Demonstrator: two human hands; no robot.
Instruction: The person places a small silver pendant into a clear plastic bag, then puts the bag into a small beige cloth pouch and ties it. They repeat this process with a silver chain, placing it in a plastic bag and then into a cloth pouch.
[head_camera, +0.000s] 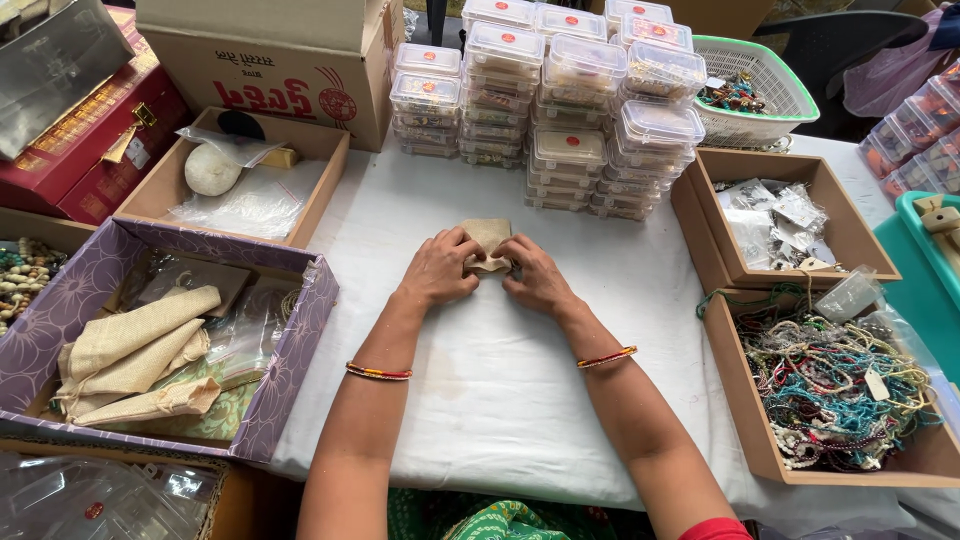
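Note:
A small beige cloth pouch (489, 236) lies on the white tablecloth (500, 380) in the middle of the table. My left hand (438, 267) grips its left side and my right hand (537, 277) grips its right side, fingertips pinched on the lower edge. Each wrist carries a red and gold bangle. The pouch's lower part is hidden under my fingers.
Stacks of clear lidded plastic boxes (560, 110) stand behind the pouch. A purple box (310, 330) at left holds more beige pouches. Brown trays at right hold plastic packets (775, 215) and tangled bead strings (835, 385). A white basket (765, 90) and cardboard carton (270, 60) sit at the back.

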